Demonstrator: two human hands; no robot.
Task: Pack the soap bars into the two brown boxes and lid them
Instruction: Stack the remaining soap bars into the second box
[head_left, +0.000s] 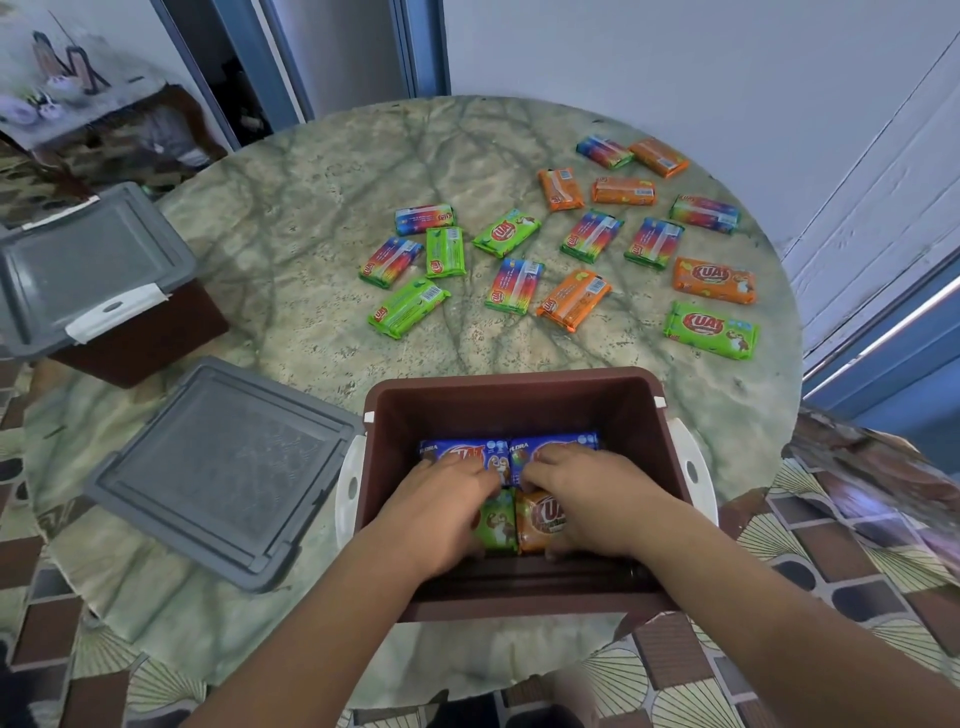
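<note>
Both hands (441, 512) (587, 499) press wrapped soap bars (501, 519) inside brown box (514, 400).

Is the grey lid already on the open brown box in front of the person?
No, the grey lid lies flat on the table to the left of the brown box, whose top is open.

brown box (519, 400); grey lid (223, 473); green-veined marble table (332, 208); orange, green, rainbow soap bars (571, 299).

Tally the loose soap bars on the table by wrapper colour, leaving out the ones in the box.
Rainbow-striped soap bars: 7
Orange soap bars: 5
Green soap bars: 4
Total: 16
</note>
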